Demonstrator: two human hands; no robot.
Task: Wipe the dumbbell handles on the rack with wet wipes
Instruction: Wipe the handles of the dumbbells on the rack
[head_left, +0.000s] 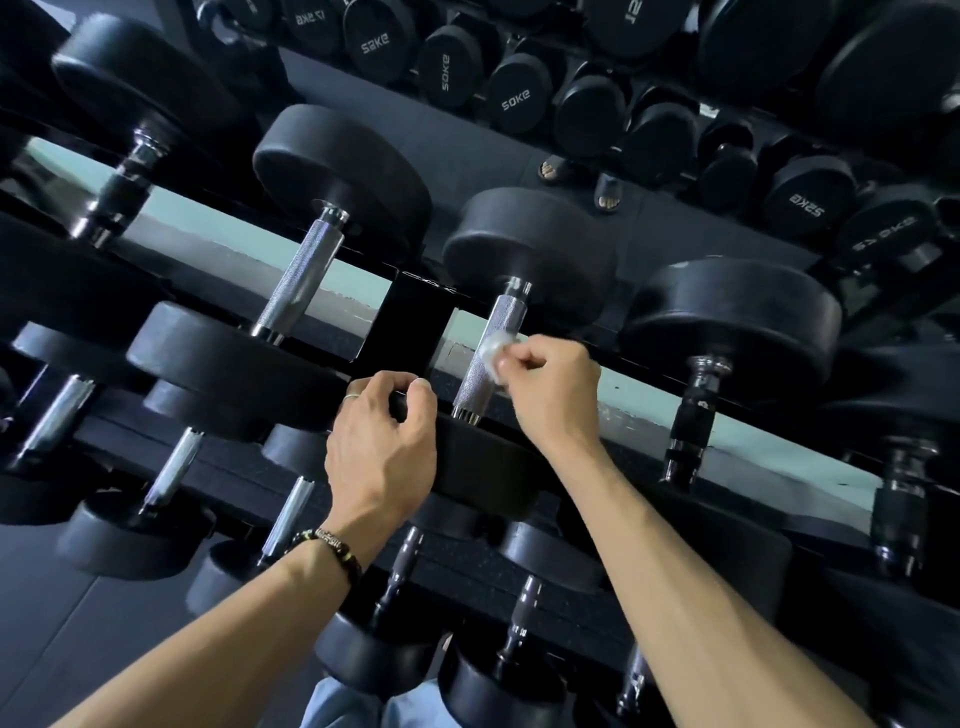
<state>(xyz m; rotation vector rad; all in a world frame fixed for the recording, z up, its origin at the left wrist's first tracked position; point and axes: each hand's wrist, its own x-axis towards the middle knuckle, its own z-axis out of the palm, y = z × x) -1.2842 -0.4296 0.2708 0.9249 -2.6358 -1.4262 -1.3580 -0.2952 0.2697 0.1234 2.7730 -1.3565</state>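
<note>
1. Wiping is under way on one dumbbell handle (485, 358), the third along the rack's (415, 306) upper row counted from its left end; I judge the task to be mid-course.
2. The right hand (550, 384) pinches a small crumpled wet wipe (493, 353) between thumb and curled fingers and presses it to the handle's right side, about halfway along its length.
3. The left hand (384, 447) curls its fingers over the top of the near weight head (483, 467) of the same dumbbell, apparently to steady it.
4. Nothing shows which handles are already clean: the bare handle (301, 280) just to the left looks dry and bright, as do the others, so finished work cannot be told from unfinished.
5. Left to do, by my estimate: the rest of this handle, the dark-gripped one (693, 415) to the right, and the lower row (291, 509) nearer the front edge.
6. The handle being wiped is silvery, cross-hatched metal with smooth collars at both ends, lying tilted between two black round heads.
</note>
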